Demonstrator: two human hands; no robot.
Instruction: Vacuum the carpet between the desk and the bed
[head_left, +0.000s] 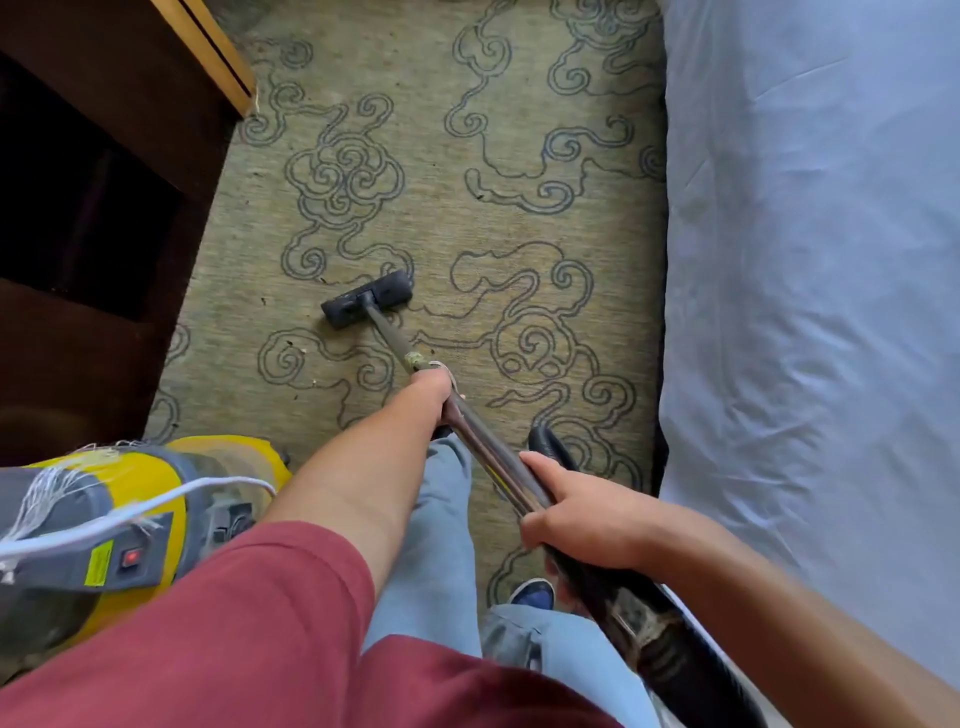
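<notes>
At the bottom of the frame your maroon sleeve (249, 623) crossed from lower left, with your pale blue trouser legs (431, 545) beneath it and one dark blue shoe (532, 592) showing on the carpet. At lower left stood the yellow and grey vacuum body (104, 519), a red switch (131, 558) on its top and a white cord (171, 501) draped over it.

Your right hand (582, 519), at lower centre right, was curled round the upper end of the wand (498, 457), where the black hose (649, 623) joined it and ran off toward the lower right corner. A black curved handle part rose just above that hand. Your left hand (431, 387), arm fully extended toward the centre of the frame, gripped the wand further down its length. The fingers of that hand were hidden behind the tube; only the back of the hand showed.

From that grip the wand sloped to the upper left and ended in the dark floor head (366, 299), which sat flat on the carpet (467, 208), slightly left of centre, angled with its right end higher in the frame. The carpet was olive with dark swirling line patterns; small specks lay near the head's left side.

The dark wooden desk (104, 156) filled the upper left. The bed (810, 260), covered in pale blue sheeting, ran the full right edge.
</notes>
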